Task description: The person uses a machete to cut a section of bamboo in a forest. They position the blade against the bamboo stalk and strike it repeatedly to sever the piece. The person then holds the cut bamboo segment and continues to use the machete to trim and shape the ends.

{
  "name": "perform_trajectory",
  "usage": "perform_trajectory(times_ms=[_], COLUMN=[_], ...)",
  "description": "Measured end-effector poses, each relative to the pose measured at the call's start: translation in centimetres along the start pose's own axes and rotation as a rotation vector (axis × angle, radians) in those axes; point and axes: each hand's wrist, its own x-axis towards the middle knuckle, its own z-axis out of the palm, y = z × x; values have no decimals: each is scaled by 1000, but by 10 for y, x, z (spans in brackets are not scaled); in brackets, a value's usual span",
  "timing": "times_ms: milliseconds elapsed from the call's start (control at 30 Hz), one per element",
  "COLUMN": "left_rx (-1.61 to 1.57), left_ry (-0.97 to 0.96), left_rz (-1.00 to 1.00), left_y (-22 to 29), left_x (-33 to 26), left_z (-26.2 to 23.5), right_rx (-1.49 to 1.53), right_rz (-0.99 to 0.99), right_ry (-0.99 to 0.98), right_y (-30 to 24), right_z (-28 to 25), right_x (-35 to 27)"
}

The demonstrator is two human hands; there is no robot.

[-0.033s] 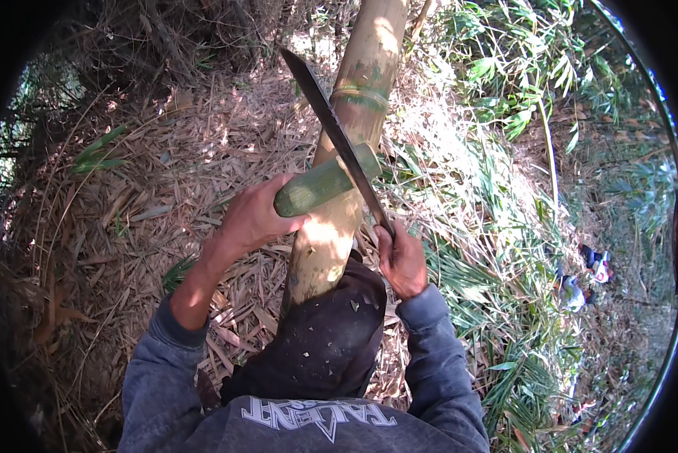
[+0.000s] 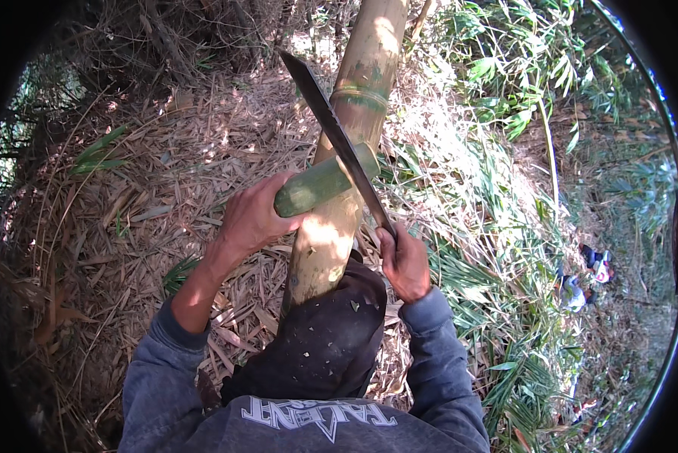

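Downward head-worn fisheye, seemingly near the hands (image 2: 252,215) (image 2: 407,264)

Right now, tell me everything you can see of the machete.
The machete is long, dark and narrow, apparently metal, with a slanted tip pointing up-left. The right hand grips its lower end, hiding most of the handle. The blade crosses the green piece, over the pale pole; whether it has cut in is unclear.

Machete (image 2: 339,138) across green bamboo (image 2: 315,187), apparently touching
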Motion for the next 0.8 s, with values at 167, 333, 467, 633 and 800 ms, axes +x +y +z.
perform_trajectory(times_ms=[167, 333, 467, 633, 800], left_rx=[42, 56, 45, 94, -256], left_ry=[94, 91, 74, 18, -226], left_rz=[17, 5, 14, -28, -152], left_y=[9, 9, 15, 27, -1], left_x=[-3, -4, -2, 4, 13], left_z=[3, 0, -2, 6, -5], right_rx=[-3, 139, -3, -3, -21], right_rz=[-49, -75, -85, -44, -12], right_ry=[119, 212, 140, 108, 218], right_y=[-8, -26, 12, 23, 18], right_z=[1, 2, 21, 19, 35], right_x=[-10, -8, 1, 1, -5])
